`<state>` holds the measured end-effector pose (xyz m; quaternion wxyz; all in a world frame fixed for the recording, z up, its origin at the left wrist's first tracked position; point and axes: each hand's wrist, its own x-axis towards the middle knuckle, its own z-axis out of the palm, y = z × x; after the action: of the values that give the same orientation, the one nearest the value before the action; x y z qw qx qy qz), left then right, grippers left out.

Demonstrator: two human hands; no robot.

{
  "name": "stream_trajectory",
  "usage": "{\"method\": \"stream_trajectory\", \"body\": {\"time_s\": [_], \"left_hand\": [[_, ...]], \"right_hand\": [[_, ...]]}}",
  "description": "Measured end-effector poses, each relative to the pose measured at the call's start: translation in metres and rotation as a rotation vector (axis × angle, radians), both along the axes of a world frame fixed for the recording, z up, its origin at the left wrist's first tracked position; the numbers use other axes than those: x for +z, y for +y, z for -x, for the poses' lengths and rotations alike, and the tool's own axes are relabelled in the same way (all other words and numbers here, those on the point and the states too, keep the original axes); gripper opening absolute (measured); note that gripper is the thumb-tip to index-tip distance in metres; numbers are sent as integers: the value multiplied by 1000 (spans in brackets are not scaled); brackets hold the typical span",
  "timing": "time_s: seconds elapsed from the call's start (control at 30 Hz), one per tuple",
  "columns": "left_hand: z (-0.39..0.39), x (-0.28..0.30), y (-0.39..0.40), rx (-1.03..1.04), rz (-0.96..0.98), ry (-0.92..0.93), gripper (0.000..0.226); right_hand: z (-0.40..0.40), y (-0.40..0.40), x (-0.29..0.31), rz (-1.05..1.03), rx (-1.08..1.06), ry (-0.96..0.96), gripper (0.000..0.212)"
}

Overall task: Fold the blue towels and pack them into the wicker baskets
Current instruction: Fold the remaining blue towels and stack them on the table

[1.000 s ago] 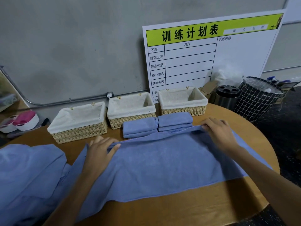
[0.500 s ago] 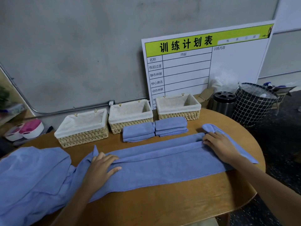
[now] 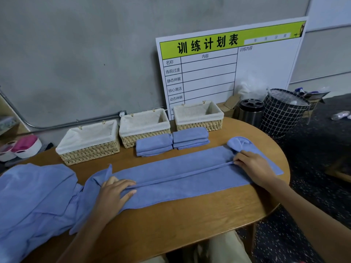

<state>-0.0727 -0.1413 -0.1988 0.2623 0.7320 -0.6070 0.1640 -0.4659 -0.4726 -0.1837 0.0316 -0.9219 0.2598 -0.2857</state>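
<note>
**Third towel mid-fold, baskets not yet filled**

Two folded towels (image 3: 171, 142) done and parked side by side on the table (image 3: 190, 221), just in front of the middle and right wicker baskets (image 3: 144, 128). All three baskets lined in white and holding nothing so far. Current blue towel (image 3: 182, 175) stretched across the table as a long band, far edge brought down to a seam along the middle; right end bunched up and not yet flat. Left hand (image 3: 115, 194) flat on the left end of the seam, fingers straight, pressing rather than gripping. Right hand (image 3: 252, 164) on the right end, fingertips at the hem; pinching or merely pressing, cannot tell. Loose heap of blue towels (image 3: 34, 202) waiting at the left edge. Judged remaining: shorter folds on this towel, the heap, then all packing. Roughly the early-middle of the job.
</note>
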Motion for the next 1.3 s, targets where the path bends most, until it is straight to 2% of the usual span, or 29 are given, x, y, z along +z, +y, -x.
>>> {"method": "stream_trajectory", "body": {"time_s": [0.1,0.17,0.27,0.33,0.43,0.67,0.9,1.17,1.3], "left_hand": [[10,15,0,8,114,69,59],[19,24,7,-19,167,40,57],[26,12,23,-61,92,16,53],[24,1,30,-61,33,55,52],[22,1,28,-51,4,19,52],[29,3,31,-69,66,8,49],[29,1,37,-10,-7,-139,59],[35,9,45,169,-65,-215,71],[38,15,46,215,-85,-201,74]], "right_hand": [[-2,6,12,36,-55,-52,34],[5,15,17,69,-69,-89,29],[23,21,9,117,-8,-54,28],[31,21,-2,85,22,-20,30],[31,17,-10,71,34,26,32],[35,19,-11,105,-14,-15,30],[36,22,-9,95,-7,6,31],[35,30,-6,240,-139,-16,45],[35,33,-4,320,-238,11,44]]}}
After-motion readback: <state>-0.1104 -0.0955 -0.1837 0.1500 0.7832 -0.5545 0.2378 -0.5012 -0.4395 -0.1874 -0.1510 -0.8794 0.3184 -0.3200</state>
